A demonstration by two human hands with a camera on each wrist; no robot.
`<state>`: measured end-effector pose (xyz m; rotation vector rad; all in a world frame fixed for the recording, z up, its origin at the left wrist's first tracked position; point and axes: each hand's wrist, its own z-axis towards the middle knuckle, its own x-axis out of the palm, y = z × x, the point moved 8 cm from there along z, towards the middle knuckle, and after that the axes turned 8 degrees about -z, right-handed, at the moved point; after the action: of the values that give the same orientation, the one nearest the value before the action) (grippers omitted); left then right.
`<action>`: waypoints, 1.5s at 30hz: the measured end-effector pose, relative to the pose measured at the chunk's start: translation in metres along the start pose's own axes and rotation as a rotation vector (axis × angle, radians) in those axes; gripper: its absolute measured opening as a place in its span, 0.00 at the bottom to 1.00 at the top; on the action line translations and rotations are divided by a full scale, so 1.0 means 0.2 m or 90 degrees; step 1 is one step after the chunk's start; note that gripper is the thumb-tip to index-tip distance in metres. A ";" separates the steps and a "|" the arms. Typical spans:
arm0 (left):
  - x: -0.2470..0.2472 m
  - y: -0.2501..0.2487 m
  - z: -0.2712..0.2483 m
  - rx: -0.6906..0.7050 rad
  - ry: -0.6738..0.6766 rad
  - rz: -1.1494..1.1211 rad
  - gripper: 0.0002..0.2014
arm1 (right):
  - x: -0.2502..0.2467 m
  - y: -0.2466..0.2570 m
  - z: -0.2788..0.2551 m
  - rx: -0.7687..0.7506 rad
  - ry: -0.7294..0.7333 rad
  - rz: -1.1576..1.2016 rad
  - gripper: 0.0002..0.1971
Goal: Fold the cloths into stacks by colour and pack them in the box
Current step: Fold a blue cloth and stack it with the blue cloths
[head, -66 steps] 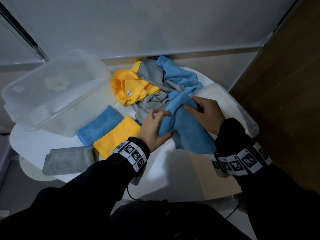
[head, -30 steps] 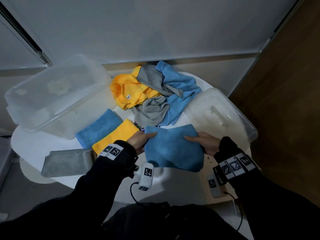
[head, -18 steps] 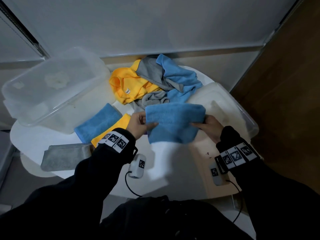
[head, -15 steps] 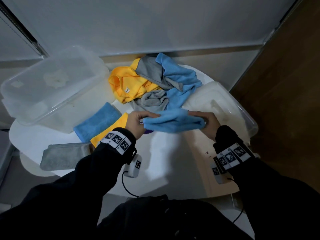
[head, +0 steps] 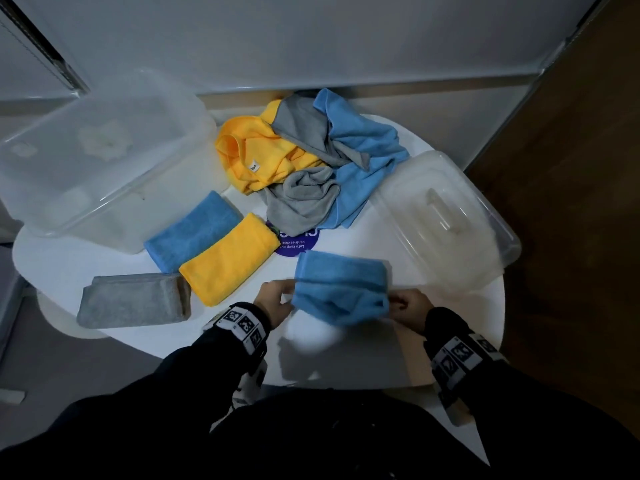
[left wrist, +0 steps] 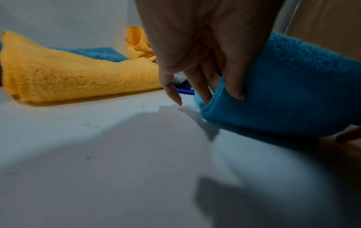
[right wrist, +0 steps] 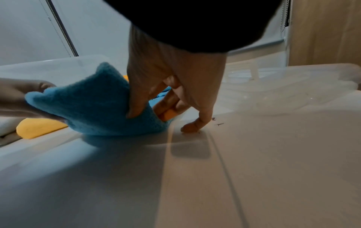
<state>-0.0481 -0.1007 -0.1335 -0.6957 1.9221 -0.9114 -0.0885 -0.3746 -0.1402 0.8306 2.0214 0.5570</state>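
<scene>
- Both hands are on the same blue cloth (head: 341, 289), one at each end, near the front edge of the round white table (head: 104, 271).
- Left hand (head: 273, 303) pinches the cloth's left end; in the left wrist view the thumb sits on top and a finger is tucked into the fold.
- Right hand (head: 407, 308) grips the right end the same way, little finger (right wrist: 197, 125) touching the tabletop.
- The cloth is doubled over, the far part lying on the table and the near edge lifted a bit.
- Already folded and lying side by side to the left: a blue cloth (head: 194, 232), a yellow cloth (head: 228, 258) and a grey cloth (head: 133, 299).
- Unfolded pile (head: 311, 161) of yellow, grey and blue cloths sits at the back.
- Clear plastic box (head: 86, 157) back left, its lid (head: 446, 216) on the right.
</scene>
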 end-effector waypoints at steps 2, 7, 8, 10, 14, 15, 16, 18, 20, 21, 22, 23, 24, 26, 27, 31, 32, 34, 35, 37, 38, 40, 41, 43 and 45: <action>-0.02 0.01 0.06 -0.085 -0.033 -0.043 0.13 | -0.03 -0.01 0.05 0.055 -0.023 0.022 0.04; -0.04 -0.06 0.18 -0.221 -0.078 0.087 0.16 | -0.05 -0.02 0.13 0.143 -0.079 0.030 0.19; -0.04 -0.08 0.19 -0.235 -0.082 0.108 0.17 | -0.05 -0.01 0.14 0.164 -0.084 0.021 0.21; -0.03 -0.11 0.21 -0.268 -0.084 0.159 0.18 | -0.06 -0.01 0.14 0.199 -0.111 0.012 0.23; 0.00 -0.09 0.25 -0.355 -0.038 0.216 0.18 | -0.07 -0.01 0.16 0.275 -0.132 -0.045 0.25; 0.02 -0.08 0.26 -0.379 -0.024 0.215 0.18 | -0.07 -0.01 0.17 0.297 -0.133 -0.073 0.25; 0.03 -0.07 0.26 -0.398 -0.015 0.218 0.18 | -0.06 0.00 0.16 0.320 -0.134 -0.105 0.25; 0.05 -0.09 0.27 -0.404 -0.026 0.253 0.17 | -0.06 0.02 0.16 0.347 -0.156 -0.163 0.24; 0.04 -0.14 0.28 -0.364 -0.079 0.306 0.16 | -0.07 0.05 0.14 0.336 -0.211 -0.165 0.22; 0.03 -0.16 0.28 -0.346 -0.113 0.317 0.16 | -0.07 0.06 0.14 0.322 -0.247 -0.134 0.21; 0.02 -0.17 0.27 -0.340 -0.144 0.316 0.16 | -0.08 0.05 0.13 0.305 -0.277 -0.092 0.19; 0.00 -0.17 0.24 -0.352 -0.168 0.305 0.16 | -0.08 0.04 0.13 0.291 -0.294 -0.053 0.18; -0.01 -0.16 0.22 -0.371 -0.184 0.284 0.17 | -0.08 0.02 0.13 0.282 -0.298 -0.025 0.17; -0.01 -0.13 0.17 -0.413 -0.199 0.216 0.18 | -0.08 0.01 0.12 0.277 -0.299 -0.003 0.16; 0.00 -0.11 0.16 -0.430 -0.199 0.177 0.19 | -0.08 0.01 0.12 0.285 -0.303 0.003 0.16; 0.05 -0.05 0.14 -0.428 -0.172 0.042 0.20 | -0.06 0.00 0.13 0.386 -0.247 0.015 0.23; 0.06 -0.05 0.14 -0.428 -0.159 0.008 0.22 | -0.05 0.00 0.13 0.412 -0.218 0.010 0.27; 0.05 -0.06 0.13 -0.426 -0.156 -0.063 0.24 | -0.04 0.02 0.15 0.436 -0.167 0.022 0.33; 0.05 -0.08 0.13 -0.415 -0.168 -0.100 0.23 | -0.04 0.03 0.15 0.434 -0.149 0.039 0.35; 0.01 -0.13 0.13 -0.365 -0.207 -0.168 0.19 | -0.03 0.10 0.20 0.396 -0.142 0.109 0.34; -0.02 -0.15 0.13 -0.329 -0.227 -0.191 0.18 | -0.03 0.15 0.22 0.366 -0.158 0.156 0.32; -0.09 -0.18 0.12 -0.252 -0.265 -0.224 0.20 | -0.01 0.26 0.26 0.317 -0.194 0.270 0.27; -0.16 -0.19 0.10 -0.220 -0.295 -0.235 0.23 | 0.00 0.33 0.28 0.295 -0.205 0.315 0.23; -0.31 -0.16 0.07 -0.161 -0.351 -0.252 0.26 | 0.02 0.50 0.31 0.222 -0.218 0.356 0.16; -0.51 -0.10 0.02 -0.090 -0.414 -0.268 0.27 | 0.02 0.74 0.36 0.094 -0.235 0.353 0.13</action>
<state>0.0049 -0.0367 -0.0695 -1.3297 1.2835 -0.6757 0.0221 -0.2649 -0.0849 1.4858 1.5006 0.5110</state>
